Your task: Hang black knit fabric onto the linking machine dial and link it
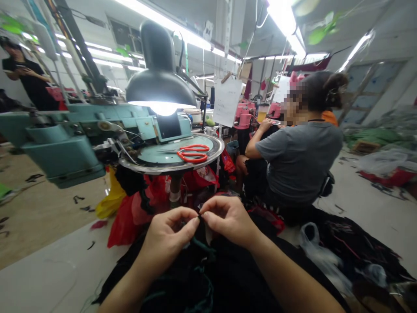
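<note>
Both hands meet at the lower middle, their fingertips almost touching. My left hand [169, 234] pinches a small piece of black fabric between thumb and forefinger. My right hand [228, 219] pinches the same black piece from the other side. Little of the piece shows between the fingers. Below the hands, dark green thread [203, 248] hangs over black cloth [234, 278] spread across the lap. Beyond the hands, red-handled scissors [193, 153] lie on the round plate of a teal machine [78, 148].
A black lamp [161, 84] shines over the round plate [213, 152]. Close by on the right sits a person in a grey shirt [302, 156]. Red bags [124, 221] hang under the plate. A clear plastic bag [321, 252] and dark cloth lie at the lower right.
</note>
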Tool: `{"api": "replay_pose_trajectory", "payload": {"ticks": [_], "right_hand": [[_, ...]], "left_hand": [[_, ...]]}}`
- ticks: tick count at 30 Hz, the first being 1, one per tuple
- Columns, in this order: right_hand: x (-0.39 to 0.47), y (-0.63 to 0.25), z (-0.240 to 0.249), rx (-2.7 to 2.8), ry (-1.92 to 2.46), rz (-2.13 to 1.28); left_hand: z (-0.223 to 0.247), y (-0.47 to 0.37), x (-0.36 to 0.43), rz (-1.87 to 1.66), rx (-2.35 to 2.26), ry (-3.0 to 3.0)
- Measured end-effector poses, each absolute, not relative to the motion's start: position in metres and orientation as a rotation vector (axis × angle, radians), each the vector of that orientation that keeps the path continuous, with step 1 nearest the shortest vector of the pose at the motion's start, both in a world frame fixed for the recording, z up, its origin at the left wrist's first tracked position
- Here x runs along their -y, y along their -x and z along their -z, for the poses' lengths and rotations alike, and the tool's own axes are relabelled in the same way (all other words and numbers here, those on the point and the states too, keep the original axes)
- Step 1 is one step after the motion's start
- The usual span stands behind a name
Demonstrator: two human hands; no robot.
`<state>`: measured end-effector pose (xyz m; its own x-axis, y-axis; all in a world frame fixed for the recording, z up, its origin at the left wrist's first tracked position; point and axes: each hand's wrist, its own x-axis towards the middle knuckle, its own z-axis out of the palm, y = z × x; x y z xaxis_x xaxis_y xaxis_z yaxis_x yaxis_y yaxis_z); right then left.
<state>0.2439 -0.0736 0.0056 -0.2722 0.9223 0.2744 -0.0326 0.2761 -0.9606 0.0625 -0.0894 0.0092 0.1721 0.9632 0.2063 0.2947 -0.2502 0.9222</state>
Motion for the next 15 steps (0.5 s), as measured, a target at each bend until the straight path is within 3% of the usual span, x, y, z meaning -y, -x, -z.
{"api": "replay_pose_trajectory", "payload": {"ticks": [10, 15], "right_hand": [[0.071, -0.247, -0.007, 1.824, 0.850, -0.734], [0.064, -0.252, -0.013, 1.719, 0.897, -0.500]], "left_hand": [[-0.006, -0.056, 0.086, -0.970, -1.085, -1.601], [0.005, -0.051, 0.083, -0.918, -1.022, -1.427]]}}
